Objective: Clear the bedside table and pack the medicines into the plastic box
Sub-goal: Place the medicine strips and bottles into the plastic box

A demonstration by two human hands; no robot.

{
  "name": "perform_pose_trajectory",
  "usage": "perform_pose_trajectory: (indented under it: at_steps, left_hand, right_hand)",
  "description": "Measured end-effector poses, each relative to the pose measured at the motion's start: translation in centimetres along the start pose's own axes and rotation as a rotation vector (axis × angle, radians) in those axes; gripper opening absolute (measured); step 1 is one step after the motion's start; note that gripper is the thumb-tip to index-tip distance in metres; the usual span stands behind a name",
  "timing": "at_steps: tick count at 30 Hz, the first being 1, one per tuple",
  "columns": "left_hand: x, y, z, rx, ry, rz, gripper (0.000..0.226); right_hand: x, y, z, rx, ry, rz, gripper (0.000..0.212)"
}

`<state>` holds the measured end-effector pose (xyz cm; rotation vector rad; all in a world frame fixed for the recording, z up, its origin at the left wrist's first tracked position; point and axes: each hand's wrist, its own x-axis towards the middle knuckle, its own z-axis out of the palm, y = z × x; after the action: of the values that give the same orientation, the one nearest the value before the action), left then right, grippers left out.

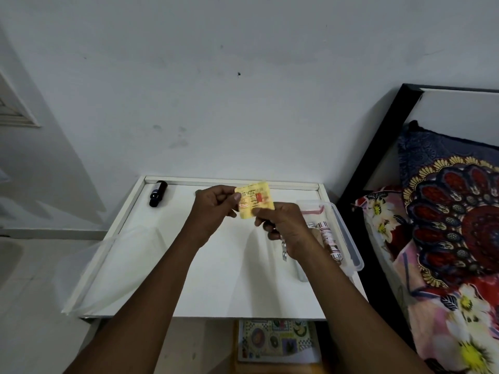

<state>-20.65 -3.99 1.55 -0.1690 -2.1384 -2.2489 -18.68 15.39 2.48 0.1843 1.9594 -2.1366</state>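
Yellow packet: held in the air above the white bedside table, between both hands, left of the box.
Left hand: thumb and curled fingers pinch the packet's left edge.
Right hand: pinches the packet's lower right corner (a silver blister strip pokes out beneath its palm).
Plastic box: clear, at the table's right edge beside the bed; a striped tube lies inside.
Dark bottle: on its side at the table's back left corner.

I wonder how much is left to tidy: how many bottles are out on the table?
1. A dark bottle lies on its side at the table's back left corner. The box is partly hidden by the right hand and may hold others.
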Motion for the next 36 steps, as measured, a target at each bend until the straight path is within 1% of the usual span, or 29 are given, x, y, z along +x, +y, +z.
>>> perform_pose_trajectory:
  at_steps: [2, 3, 10, 12, 15, 17, 19, 21, 22, 23, 25, 27, 30, 33, 36]
  left_hand:
    - [0.3, 0.0, -0.1, 0.002, 0.036, -0.001, 0.011]
    - [0.3, -0.1, -0.1, 0.014, 0.036, 0.001, 0.010]
    - [0.2, 0.3, -0.3, 0.026, 0.056, 0.018, 0.011]
    - [0.1, 0.5, -0.3, 0.019, 0.043, 0.011, 0.015]
    - [-0.2, 0.6, -0.1, -0.012, -0.043, -0.038, 0.024]
    - [-0.4, 0.7, 0.0, -0.026, -0.088, -0.067, 0.025]
    - [-0.5, 0.7, -0.1, 0.010, -0.100, -0.079, 0.021]
    - [-0.5, 0.6, -0.2, 0.057, -0.076, -0.047, 0.016]
    - [-0.4, 0.5, -0.2, 0.074, -0.053, -0.012, 0.014]
    - [-0.5, 0.4, -0.2, 0.087, -0.027, 0.029, 0.015]
    - [-0.6, 0.3, 0.1, 0.133, 0.028, 0.111, 0.027]
    - [-0.8, 0.2, 0.2, 0.215, 0.070, 0.191, 0.034]
    - [-0.9, 0.4, 0.2, 0.343, 0.117, 0.288, 0.031]
    - [-0.8, 0.7, 0.3, 0.409, 0.123, 0.314, 0.033]
    - [-0.8, 0.5, 0.5, 0.447, 0.104, 0.288, 0.024]
  right_hand:
    - [-0.4, 0.4, 0.7, -0.046, -0.087, 0.030, 0.004]
    - [-0.5, 0.5, 0.9, -0.043, -0.104, 0.038, 0.003]
    - [-0.3, 0.4, 0.9, 0.017, -0.101, 0.038, 0.004]
    - [-0.2, 0.2, 0.4, 0.072, -0.049, 0.023, 0.006]
    - [0.3, -0.2, -0.6, 0.170, 0.081, -0.036, 0.014]
    - [0.3, -0.1, -0.8, 0.169, 0.107, -0.057, 0.014]
    - [0.1, 0.0, -0.8, 0.162, 0.116, -0.058, 0.012]
    - [0.0, -0.2, -0.9, 0.172, 0.109, -0.051, 0.008]
    - [-0.1, -0.4, -1.0, 0.187, 0.093, -0.038, 0.012]
    - [-0.1, -0.5, -1.0, 0.205, 0.072, -0.019, 0.018]
    - [-0.1, -0.6, -1.1, 0.230, 0.042, -0.003, 0.024]
    - [-0.1, -0.3, -1.0, 0.177, 0.049, -0.053, 0.021]
    - [0.0, 0.4, -0.7, 0.096, 0.084, -0.123, 0.029]
    - [0.2, 0.5, -0.9, 0.116, 0.106, -0.129, 0.031]
    - [-0.1, 0.2, -1.2, 0.121, 0.109, -0.096, 0.023]
